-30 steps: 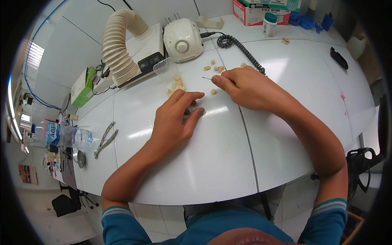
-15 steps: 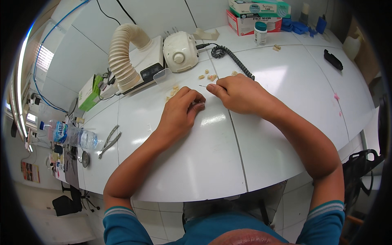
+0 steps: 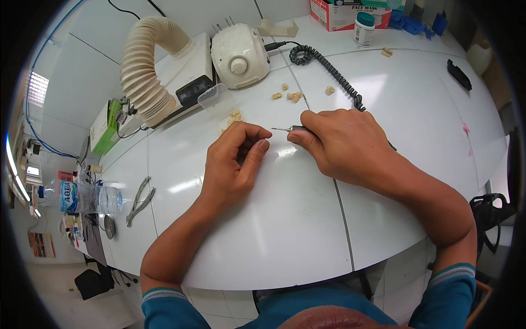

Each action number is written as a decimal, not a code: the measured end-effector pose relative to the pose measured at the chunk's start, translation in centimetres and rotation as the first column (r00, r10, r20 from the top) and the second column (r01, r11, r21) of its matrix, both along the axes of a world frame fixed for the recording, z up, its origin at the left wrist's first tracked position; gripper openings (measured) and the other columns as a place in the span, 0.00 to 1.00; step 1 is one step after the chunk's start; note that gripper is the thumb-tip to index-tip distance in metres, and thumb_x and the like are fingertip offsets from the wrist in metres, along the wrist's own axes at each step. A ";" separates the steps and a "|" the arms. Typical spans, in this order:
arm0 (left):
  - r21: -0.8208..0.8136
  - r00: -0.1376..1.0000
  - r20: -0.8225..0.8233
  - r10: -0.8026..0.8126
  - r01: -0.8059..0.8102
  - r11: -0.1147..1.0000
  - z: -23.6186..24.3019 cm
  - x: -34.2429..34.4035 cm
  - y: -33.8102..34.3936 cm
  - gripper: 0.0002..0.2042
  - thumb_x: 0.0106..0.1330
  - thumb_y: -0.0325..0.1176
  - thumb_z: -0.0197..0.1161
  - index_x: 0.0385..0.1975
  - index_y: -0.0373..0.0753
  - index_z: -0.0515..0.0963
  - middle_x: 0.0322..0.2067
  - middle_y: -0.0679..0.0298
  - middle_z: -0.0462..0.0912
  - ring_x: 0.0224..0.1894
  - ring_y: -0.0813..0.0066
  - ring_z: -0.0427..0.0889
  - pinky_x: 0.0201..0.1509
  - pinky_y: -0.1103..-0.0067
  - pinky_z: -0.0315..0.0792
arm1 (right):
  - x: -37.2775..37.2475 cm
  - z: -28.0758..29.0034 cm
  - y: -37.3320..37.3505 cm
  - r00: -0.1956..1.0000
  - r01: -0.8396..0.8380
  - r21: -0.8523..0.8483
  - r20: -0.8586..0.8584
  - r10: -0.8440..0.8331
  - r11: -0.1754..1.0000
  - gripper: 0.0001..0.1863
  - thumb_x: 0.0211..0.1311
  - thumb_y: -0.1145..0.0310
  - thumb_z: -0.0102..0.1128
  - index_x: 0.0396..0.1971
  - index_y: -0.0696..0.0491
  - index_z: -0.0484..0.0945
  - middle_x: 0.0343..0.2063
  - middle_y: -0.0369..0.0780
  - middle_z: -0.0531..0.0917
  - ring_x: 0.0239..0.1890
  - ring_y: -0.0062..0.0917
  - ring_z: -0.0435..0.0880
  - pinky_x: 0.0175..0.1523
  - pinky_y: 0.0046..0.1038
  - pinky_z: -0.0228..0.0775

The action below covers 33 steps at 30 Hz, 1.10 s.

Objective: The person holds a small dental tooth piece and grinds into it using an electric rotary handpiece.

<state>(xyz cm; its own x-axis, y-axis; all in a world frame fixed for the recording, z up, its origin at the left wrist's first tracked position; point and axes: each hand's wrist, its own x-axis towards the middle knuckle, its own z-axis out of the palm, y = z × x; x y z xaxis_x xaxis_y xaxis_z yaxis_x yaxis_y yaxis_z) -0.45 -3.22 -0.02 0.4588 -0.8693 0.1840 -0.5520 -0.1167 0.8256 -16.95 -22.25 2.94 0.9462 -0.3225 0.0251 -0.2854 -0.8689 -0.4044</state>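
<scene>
My right hand (image 3: 350, 143) is closed around a slim dark rotary handpiece (image 3: 299, 129), its thin metal bur pointing left. Just left of the bur's tip is my left hand (image 3: 233, 164), fingers curled and thumb drawn close to the forefinger; whatever lies between them is too small or hidden to name. Behind the left hand, a clear plastic box (image 3: 215, 98) holds several cream tooth-shaped pieces (image 3: 235, 115). More such pieces (image 3: 294, 97) lie loose beyond the hands. A coiled black cord (image 3: 331, 68) runs from a cream control unit (image 3: 239, 57) toward my right hand.
At the back left stands a ribbed cream hose (image 3: 143, 74) on a white base. Pliers (image 3: 141, 203) and a plastic water bottle (image 3: 82, 197) are at left. A green-lidded white bottle (image 3: 364, 31), stacked boxes (image 3: 342, 16) and a black object (image 3: 459, 75) sit at the far right.
The view has shifted. My right hand has turned, so more of the handpiece shows and its bur sits level beside my left fingertips. My left thumb and forefinger have changed their pose.
</scene>
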 end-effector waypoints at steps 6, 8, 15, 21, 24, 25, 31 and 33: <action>0.061 0.992 -0.120 0.031 -0.024 0.998 0.2 0.2 0.4 0.05 0.83 0.24 0.66 0.51 0.32 0.81 0.40 0.67 0.87 0.42 0.84 0.84 0.49 0.83 0.79 | -0.4 0.2 0.2 0.999 -0.022 -0.016 0.030 0.022 1.000 0.25 0.85 0.46 0.58 0.40 0.55 0.87 0.28 0.46 0.90 0.33 0.47 0.91 0.38 0.49 0.80; 0.088 0.982 -0.183 0.054 -0.038 0.995 0.1 0.3 0.5 0.04 0.82 0.23 0.67 0.51 0.31 0.81 0.41 0.66 0.89 0.43 0.83 0.86 0.51 0.82 0.80 | -0.4 0.1 0.3 0.999 -0.035 -0.037 0.034 0.037 0.999 0.24 0.84 0.47 0.60 0.40 0.55 0.86 0.28 0.45 0.89 0.31 0.47 0.91 0.36 0.48 0.80; -0.083 0.981 -0.194 0.018 -0.035 0.996 -0.6 0.3 0.6 0.04 0.76 0.20 0.73 0.44 0.32 0.83 0.41 0.60 0.94 0.42 0.78 0.92 0.48 0.81 0.85 | -0.6 -0.4 0.9 0.991 -0.098 -0.082 0.088 0.105 0.992 0.22 0.82 0.48 0.65 0.36 0.54 0.82 0.26 0.43 0.86 0.25 0.44 0.87 0.31 0.43 0.76; -0.033 0.973 -0.228 0.028 -0.037 0.999 0.0 0.2 0.8 0.08 0.74 0.19 0.74 0.47 0.31 0.84 0.42 0.61 0.93 0.44 0.78 0.91 0.53 0.80 0.85 | -0.7 -0.4 1.1 0.989 -0.117 -0.106 0.077 0.125 0.987 0.23 0.82 0.47 0.64 0.36 0.53 0.82 0.25 0.42 0.86 0.25 0.42 0.88 0.30 0.42 0.77; -0.001 0.969 -0.248 0.021 -0.022 1.000 0.1 0.2 1.0 0.10 0.73 0.18 0.74 0.51 0.30 0.84 0.44 0.60 0.92 0.47 0.77 0.91 0.56 0.79 0.85 | -0.8 -0.2 1.0 0.989 -0.128 -0.106 0.058 0.135 0.986 0.24 0.82 0.46 0.64 0.39 0.54 0.84 0.25 0.43 0.88 0.25 0.44 0.90 0.30 0.43 0.80; -0.017 0.971 -0.241 0.008 -0.013 1.000 0.0 0.2 1.1 0.11 0.73 0.18 0.75 0.52 0.30 0.85 0.44 0.60 0.92 0.47 0.77 0.91 0.55 0.79 0.85 | -0.8 -0.2 1.0 0.989 -0.134 -0.109 0.053 0.140 0.985 0.24 0.82 0.45 0.63 0.39 0.54 0.84 0.25 0.43 0.88 0.25 0.43 0.90 0.30 0.43 0.80; -0.007 0.976 -0.216 -0.003 0.002 1.000 -0.1 0.2 1.0 0.10 0.72 0.17 0.75 0.50 0.31 0.85 0.43 0.60 0.93 0.46 0.77 0.93 0.53 0.80 0.86 | -0.7 -0.2 0.9 0.986 -0.153 -0.106 0.050 0.159 0.983 0.24 0.82 0.45 0.63 0.38 0.54 0.84 0.25 0.43 0.87 0.25 0.42 0.90 0.29 0.41 0.79; -0.004 0.978 -0.209 0.010 -0.011 1.000 0.0 0.1 1.1 0.10 0.72 0.17 0.75 0.49 0.31 0.85 0.43 0.60 0.93 0.46 0.76 0.93 0.53 0.80 0.86 | -0.8 -0.2 1.0 0.985 -0.158 -0.105 0.049 0.164 0.982 0.24 0.83 0.45 0.63 0.38 0.54 0.84 0.25 0.43 0.87 0.25 0.42 0.90 0.28 0.41 0.79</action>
<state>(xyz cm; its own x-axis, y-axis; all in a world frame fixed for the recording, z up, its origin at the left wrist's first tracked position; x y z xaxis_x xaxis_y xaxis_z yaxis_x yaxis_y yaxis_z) -0.34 -2.12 -0.02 0.4964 -0.8636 0.0878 -0.3662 -0.1167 0.9232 -17.70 -21.29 2.73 0.9816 -0.1593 0.1050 -0.1176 -0.9386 -0.3245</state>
